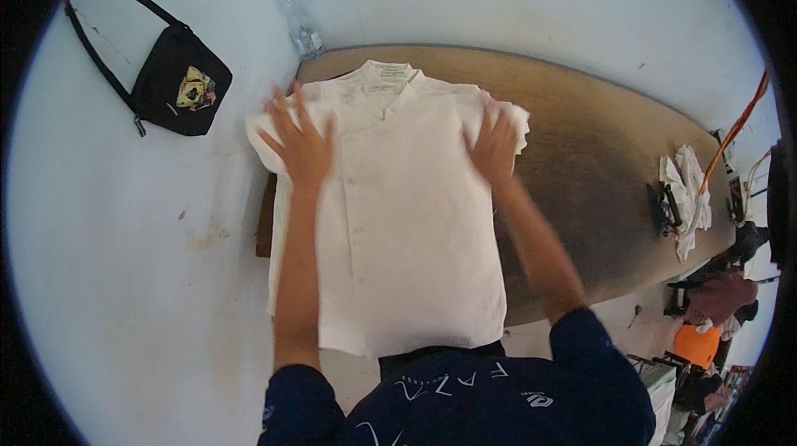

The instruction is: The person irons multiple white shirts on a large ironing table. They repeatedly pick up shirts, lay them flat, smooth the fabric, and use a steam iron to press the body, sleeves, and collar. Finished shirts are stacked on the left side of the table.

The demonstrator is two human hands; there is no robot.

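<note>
A cream short-sleeved shirt (417, 209) lies front side up before me, its band collar at the far end. Its lower hem hangs past the table's near edge. My left hand (305, 141), fingers spread, is over the chest near the sleeve on the left. Over the opposite shoulder is my right hand (495, 141), its fingers blurred. Neither hand grips anything; whether the palms touch the cloth I cannot tell. Buttons run down the placket on the left half of the front.
The shirt rests on a brown-topped table (579, 184) against a pale wall. A clear plastic bottle (302, 22) stands at the far left corner. A black bag (180, 85) hangs on the left wall. An iron (663, 209) and white cloth (691, 197) are at the right end, near an orange cord (735, 128).
</note>
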